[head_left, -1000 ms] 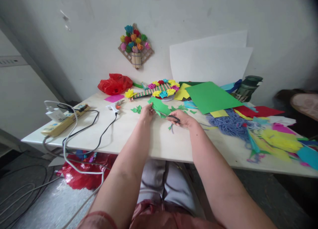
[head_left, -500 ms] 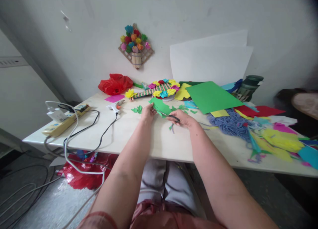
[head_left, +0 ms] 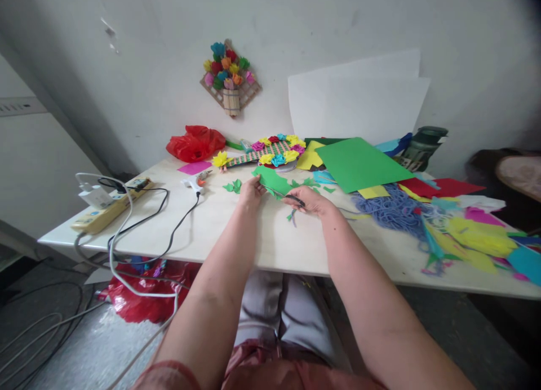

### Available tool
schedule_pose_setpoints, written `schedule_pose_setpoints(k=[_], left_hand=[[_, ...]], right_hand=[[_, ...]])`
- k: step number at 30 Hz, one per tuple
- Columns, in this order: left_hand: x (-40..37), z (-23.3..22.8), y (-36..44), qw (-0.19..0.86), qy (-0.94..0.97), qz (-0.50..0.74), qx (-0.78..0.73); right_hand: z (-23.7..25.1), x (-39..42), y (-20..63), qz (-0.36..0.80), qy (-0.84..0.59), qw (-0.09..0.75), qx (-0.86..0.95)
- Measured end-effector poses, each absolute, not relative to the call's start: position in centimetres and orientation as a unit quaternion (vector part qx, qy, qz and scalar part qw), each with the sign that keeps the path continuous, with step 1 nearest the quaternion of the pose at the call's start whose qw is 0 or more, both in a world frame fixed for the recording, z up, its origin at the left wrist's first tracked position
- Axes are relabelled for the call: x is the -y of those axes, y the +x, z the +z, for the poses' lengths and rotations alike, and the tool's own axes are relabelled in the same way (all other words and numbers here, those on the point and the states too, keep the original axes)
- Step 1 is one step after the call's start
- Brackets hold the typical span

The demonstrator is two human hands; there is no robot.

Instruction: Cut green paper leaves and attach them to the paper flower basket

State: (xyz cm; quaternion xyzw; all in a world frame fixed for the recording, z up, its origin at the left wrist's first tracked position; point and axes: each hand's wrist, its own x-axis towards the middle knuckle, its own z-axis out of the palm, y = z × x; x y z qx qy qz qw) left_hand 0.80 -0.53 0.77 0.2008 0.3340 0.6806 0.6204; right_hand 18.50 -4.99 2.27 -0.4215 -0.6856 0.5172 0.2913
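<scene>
Take the green paper (head_left: 274, 180) as the middle of the dial, with twelve toward the wall. It sits near the middle of the table (head_left: 287, 240), between the hands. The left hand (head_left: 252, 189), at eight to nine o'clock, has its grip on the paper's near left edge, seemingly pinched between thumb and fingers. The right hand (head_left: 311, 201), at four, has its grip closed around the handles of the scissors (head_left: 296, 200), whose blades point toward ten along the paper's near edge.

Leaf cutouts (head_left: 235, 185) lie at nine and more scraps (head_left: 310, 182) at three; the flowered board (head_left: 270, 151) is at twelve, the large green sheet (head_left: 358, 167) between two and three.

The paper should be very light, thin and bendy, easy to crease or tear, and hardly slippery. It is best taken flat at a margin, clear of the blades. The scissors should be rigid and fairly light, safest held by the loops.

The left fingertips are mostly hidden behind that hand, and the right fingers cover part of the loops. How far the blades are parted I cannot tell, nor exactly where the paper ends among the scraps.
</scene>
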Motion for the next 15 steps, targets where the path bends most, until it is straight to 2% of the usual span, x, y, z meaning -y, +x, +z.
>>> schedule_pose_setpoints(k=[10,15], left_hand=[[1.1,0.8,1.0,0.598,0.312,0.632,-0.381],[1.9,0.9,1.5,0.613,0.372,0.604,-0.347]], right_hand=[[2.0,4.5,18.2,0.515,-0.446,0.372,0.631],[2.1,4.5,17.9,0.521,-0.456,0.386,0.61]])
